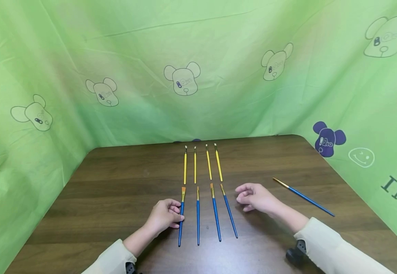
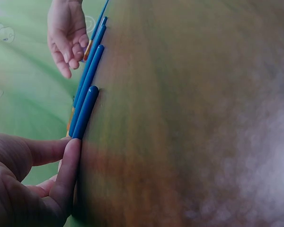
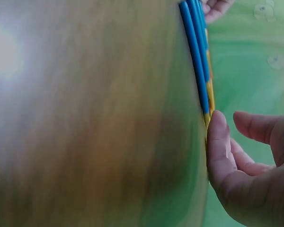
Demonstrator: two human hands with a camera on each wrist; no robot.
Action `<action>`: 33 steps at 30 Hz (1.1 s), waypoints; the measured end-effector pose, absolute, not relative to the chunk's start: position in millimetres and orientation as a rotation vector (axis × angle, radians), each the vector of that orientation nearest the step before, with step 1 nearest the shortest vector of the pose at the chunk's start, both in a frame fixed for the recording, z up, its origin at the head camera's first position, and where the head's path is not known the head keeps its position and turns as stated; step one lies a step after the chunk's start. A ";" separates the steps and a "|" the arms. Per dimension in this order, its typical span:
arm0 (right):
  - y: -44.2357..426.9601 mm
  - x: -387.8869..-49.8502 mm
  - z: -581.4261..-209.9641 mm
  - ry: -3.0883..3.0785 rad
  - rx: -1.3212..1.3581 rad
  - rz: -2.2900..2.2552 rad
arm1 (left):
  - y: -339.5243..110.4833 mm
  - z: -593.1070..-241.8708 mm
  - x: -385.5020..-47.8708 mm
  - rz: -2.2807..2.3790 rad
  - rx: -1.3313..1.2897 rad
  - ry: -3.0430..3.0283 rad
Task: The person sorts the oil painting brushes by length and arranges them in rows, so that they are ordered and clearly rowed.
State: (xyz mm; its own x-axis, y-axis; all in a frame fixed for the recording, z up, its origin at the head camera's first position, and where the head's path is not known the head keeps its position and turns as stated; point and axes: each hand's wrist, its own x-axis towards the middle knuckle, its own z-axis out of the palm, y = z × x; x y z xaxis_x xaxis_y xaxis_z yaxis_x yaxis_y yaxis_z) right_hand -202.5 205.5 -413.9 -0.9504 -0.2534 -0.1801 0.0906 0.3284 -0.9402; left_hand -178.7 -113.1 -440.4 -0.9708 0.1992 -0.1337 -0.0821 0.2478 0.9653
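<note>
My left hand (image 1: 164, 216) pinches the handle of the leftmost blue paintbrush (image 1: 181, 217), which has a wide orange bristle head and a gold ferrule. In the left wrist view, thumb and finger meet at this blue handle (image 2: 89, 106). To its right lie more blue paintbrushes: a thin one (image 1: 198, 217), one with a flat tip (image 1: 216, 217), and a slanted one (image 1: 230, 215). My right hand (image 1: 257, 198) is just right of that slanted brush, fingers loosely bent and holding nothing. The right wrist view shows a gap between its thumb and fingers (image 3: 218, 142).
Several yellow paintbrushes (image 1: 185, 165) lie in a row beyond the blue ones, tips toward the back edge. Another blue paintbrush (image 1: 308, 198) lies diagonally at the right. The brown wooden table (image 1: 116, 182) is bordered by a green printed curtain (image 1: 143, 49).
</note>
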 end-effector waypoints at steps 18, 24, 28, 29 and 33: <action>281.1 -213.9 -397.3 2.328 -0.257 -1.648 | -112.7 -437.6 -178.5 1.778 0.135 2.333; 312.4 -218.2 -395.6 2.395 -0.240 -1.632 | -113.4 -438.4 -177.7 1.764 0.115 2.342; 334.3 -220.3 -395.9 2.456 -0.208 -1.626 | -113.4 -439.2 -177.5 1.766 0.117 2.339; 339.8 -220.8 -396.2 2.473 -0.204 -1.623 | -113.4 -439.3 -177.6 1.768 0.120 2.338; 361.0 -223.3 -397.2 2.522 -0.165 -1.605 | -113.5 -439.5 -178.0 1.775 0.133 2.337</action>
State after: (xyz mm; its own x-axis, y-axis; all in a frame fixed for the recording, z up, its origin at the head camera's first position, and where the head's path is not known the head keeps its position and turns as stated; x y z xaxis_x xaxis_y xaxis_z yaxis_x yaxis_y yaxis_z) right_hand -223.3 361.0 -397.2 -0.9830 -0.1716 -0.0652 -0.0136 0.4222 -0.9064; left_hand -178.0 -113.5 -439.5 -0.9753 0.1934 -0.1065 -0.0507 0.2734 0.9606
